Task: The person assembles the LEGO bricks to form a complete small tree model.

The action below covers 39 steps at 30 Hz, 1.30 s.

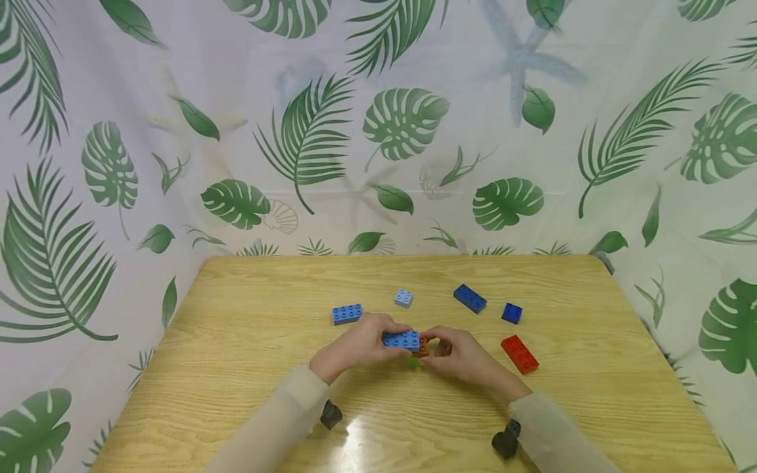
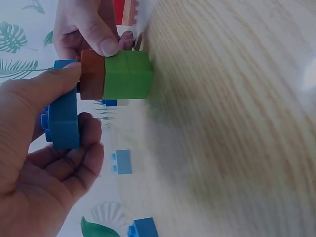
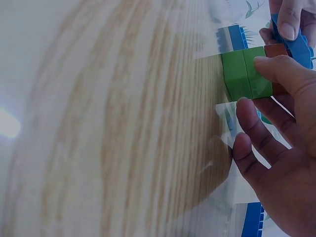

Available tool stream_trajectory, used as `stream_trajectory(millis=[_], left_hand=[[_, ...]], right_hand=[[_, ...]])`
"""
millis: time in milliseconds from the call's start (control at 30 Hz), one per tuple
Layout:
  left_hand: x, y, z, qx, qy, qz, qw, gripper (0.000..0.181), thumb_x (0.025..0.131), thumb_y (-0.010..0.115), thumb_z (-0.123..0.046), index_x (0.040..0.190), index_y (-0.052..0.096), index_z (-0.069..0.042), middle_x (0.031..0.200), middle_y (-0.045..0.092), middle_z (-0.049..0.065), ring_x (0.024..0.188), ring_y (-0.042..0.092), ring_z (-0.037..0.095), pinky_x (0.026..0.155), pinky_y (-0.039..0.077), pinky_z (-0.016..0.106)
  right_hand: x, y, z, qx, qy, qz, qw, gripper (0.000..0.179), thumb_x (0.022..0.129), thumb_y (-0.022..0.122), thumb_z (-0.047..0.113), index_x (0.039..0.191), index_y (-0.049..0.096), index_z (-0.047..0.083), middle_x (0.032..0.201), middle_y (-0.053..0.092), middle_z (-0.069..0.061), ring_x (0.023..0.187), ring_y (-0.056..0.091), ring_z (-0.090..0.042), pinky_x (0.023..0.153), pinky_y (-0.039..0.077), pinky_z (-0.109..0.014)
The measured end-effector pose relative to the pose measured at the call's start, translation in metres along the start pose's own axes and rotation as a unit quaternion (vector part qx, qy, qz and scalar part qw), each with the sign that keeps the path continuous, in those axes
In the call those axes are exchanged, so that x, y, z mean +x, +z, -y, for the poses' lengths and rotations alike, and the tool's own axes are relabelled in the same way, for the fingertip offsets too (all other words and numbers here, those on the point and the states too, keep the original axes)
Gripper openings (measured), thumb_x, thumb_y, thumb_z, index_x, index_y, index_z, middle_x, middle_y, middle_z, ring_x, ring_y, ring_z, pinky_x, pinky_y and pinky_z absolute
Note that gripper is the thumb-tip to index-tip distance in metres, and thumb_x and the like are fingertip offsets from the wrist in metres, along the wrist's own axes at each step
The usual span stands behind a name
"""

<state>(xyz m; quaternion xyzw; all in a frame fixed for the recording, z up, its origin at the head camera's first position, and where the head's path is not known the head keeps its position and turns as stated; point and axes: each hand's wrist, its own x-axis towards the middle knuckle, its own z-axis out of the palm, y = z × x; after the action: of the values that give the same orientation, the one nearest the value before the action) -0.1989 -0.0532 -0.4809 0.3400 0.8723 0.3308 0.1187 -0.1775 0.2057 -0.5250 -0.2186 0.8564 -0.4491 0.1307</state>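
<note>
My left hand (image 1: pixel 363 341) pinches a blue eight-stud toy brick (image 1: pixel 402 340) between thumb and fingers. The brick is over the top of a small stack, with an orange-brown brick (image 2: pixel 93 74) above two green bricks (image 3: pixel 247 73). In the left wrist view the blue brick meets the orange-brown one at one end; whether it is pressed on, I cannot tell. My right hand (image 1: pixel 464 358) holds the stack at its side, its thumb against the upper green brick in the right wrist view. The stack's base is at the tabletop (image 1: pixel 266 374).
Behind my hands lie a blue brick (image 1: pixel 347 314), a small light blue brick (image 1: pixel 403 297), a dark blue brick (image 1: pixel 470 298) and a small dark blue brick (image 1: pixel 511 313). A red brick (image 1: pixel 520 355) lies right of my right hand. Leaf-patterned cloth (image 1: pixel 331 223) hangs behind the table.
</note>
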Motion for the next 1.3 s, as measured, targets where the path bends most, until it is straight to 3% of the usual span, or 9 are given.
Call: stream_trajectory(millis=[233,533,833,1000,1300], left_hand=[[0.0022,-0.0028,-0.0059,0.031,-0.004,0.017,0.9994,0.048,0.096,0.081,-0.030,0.136,0.071,-0.006,0.094,0.071,0.004,0.071,0.046,0.003,0.061,0.039,0.016],[0.0026,0.0002,-0.0056,0.022,-0.026,0.026,0.9991,0.048,0.098,0.078,-0.030,0.139,0.069,-0.006,0.119,0.075,0.010,0.085,0.059,0.003,0.070,0.050,0.017],[0.0016,-0.0010,-0.0040,0.023,-0.015,0.032,0.9991,0.046,0.098,0.078,-0.027,0.138,0.069,-0.006,0.105,0.074,0.006,0.074,0.047,0.004,0.063,0.039,0.017],[0.0015,-0.0016,-0.0066,0.027,-0.026,0.036,0.9987,0.046,0.098,0.078,-0.026,0.138,0.069,-0.005,0.106,0.074,0.008,0.074,0.048,0.004,0.064,0.041,0.017],[0.0030,-0.0016,-0.0092,0.065,-0.036,0.043,0.9963,0.049,0.098,0.077,-0.030,0.141,0.068,-0.008,0.088,0.063,-0.001,0.070,0.042,0.006,0.061,0.035,0.018]], right_hand=[[0.0000,0.0003,0.0005,-0.001,-0.006,-0.001,1.0000,0.042,0.096,0.080,0.023,0.134,0.069,0.009,0.099,0.069,-0.003,0.081,0.058,-0.009,0.069,0.050,-0.023],[-0.0001,-0.0008,-0.0014,-0.002,-0.004,-0.002,1.0000,0.043,0.096,0.080,0.023,0.135,0.068,0.009,0.099,0.069,-0.004,0.082,0.058,-0.012,0.070,0.050,-0.023],[0.0007,0.0006,-0.0027,0.000,-0.002,-0.001,1.0000,0.043,0.096,0.080,0.023,0.135,0.068,0.009,0.100,0.070,-0.004,0.081,0.058,-0.011,0.070,0.051,-0.023],[0.0015,0.0013,-0.0008,-0.003,0.006,0.000,1.0000,0.043,0.095,0.080,0.024,0.134,0.068,0.010,0.100,0.070,-0.003,0.082,0.058,-0.012,0.070,0.051,-0.023],[0.0005,0.0015,0.0006,-0.003,0.001,-0.002,1.0000,0.044,0.096,0.080,0.024,0.135,0.068,0.008,0.098,0.068,-0.004,0.082,0.057,-0.012,0.070,0.050,-0.023]])
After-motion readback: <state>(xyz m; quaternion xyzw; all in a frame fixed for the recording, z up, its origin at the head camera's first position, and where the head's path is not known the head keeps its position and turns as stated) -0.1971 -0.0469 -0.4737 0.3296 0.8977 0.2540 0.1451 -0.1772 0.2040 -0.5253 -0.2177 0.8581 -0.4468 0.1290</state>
